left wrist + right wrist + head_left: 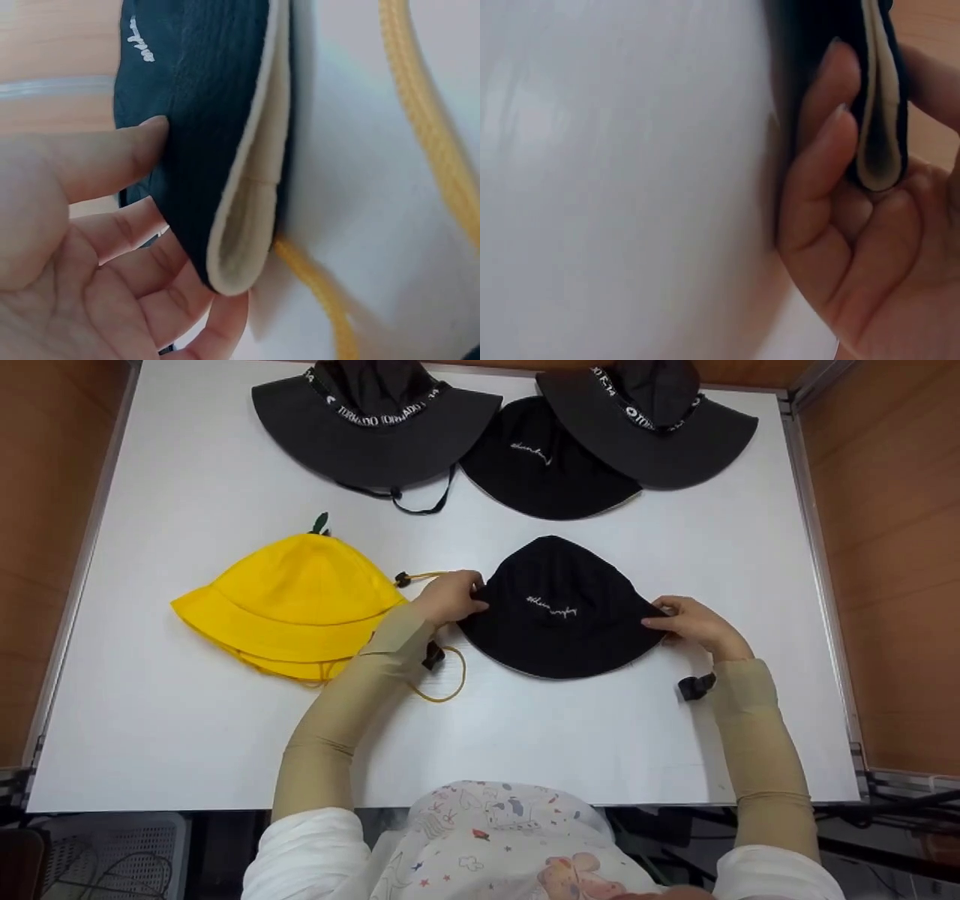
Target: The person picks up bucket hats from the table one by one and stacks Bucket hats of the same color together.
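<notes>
A black bucket hat [559,619] with white script on its front lies flattened on the white table, crown pointing away from the person. My left hand [450,598] grips the left end of its brim, thumb on top and fingers underneath. At the opposite end my right hand [697,624] pinches the brim the same way. Both wrist views show the folded brim edge with a cream lining [259,180]; in the right wrist view, fingers [817,180] curl under the black fabric. Left of the black hat sits a yellow bucket hat [300,592], partly behind the left forearm.
Along the back lie two dark wide-brimmed hats, one at left [375,450] and one at right [660,450], with another black bucket hat [540,472] between them, overlapped by the right one. A yellow cord [461,675] loops near the left wrist. Wooden panels [885,547] flank the table.
</notes>
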`<state>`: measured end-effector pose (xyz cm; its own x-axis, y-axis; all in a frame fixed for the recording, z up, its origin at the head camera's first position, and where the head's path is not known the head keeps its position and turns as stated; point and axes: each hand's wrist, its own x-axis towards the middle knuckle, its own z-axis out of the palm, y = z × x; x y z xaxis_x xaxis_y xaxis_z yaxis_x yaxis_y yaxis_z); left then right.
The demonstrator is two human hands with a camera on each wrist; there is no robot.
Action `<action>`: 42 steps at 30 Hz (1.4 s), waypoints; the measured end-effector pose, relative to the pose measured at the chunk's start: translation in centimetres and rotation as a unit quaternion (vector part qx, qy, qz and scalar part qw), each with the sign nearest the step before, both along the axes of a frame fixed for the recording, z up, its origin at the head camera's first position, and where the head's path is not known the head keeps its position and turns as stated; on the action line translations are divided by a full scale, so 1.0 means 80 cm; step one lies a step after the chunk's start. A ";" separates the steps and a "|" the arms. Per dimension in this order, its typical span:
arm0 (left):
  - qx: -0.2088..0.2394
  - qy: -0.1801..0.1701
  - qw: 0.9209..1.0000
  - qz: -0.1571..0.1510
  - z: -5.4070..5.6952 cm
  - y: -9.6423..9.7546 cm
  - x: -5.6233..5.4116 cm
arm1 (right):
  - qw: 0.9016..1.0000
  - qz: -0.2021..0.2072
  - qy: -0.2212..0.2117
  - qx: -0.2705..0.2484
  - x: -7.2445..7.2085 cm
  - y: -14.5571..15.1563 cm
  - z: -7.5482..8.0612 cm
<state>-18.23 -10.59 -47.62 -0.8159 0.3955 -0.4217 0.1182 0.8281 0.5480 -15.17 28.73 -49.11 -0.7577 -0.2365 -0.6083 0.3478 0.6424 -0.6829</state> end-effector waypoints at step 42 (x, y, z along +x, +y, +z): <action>0.441 0.035 0.823 0.356 -0.070 0.012 0.026 | 0.912 -0.334 0.059 -0.229 -0.117 -0.100 0.047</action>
<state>-16.15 -9.62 -53.23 -0.9834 -0.0670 -0.1684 -0.1678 -0.0143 0.9857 -24.56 20.75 -45.34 -0.8792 0.0939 -0.4670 0.4645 -0.0484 -0.8843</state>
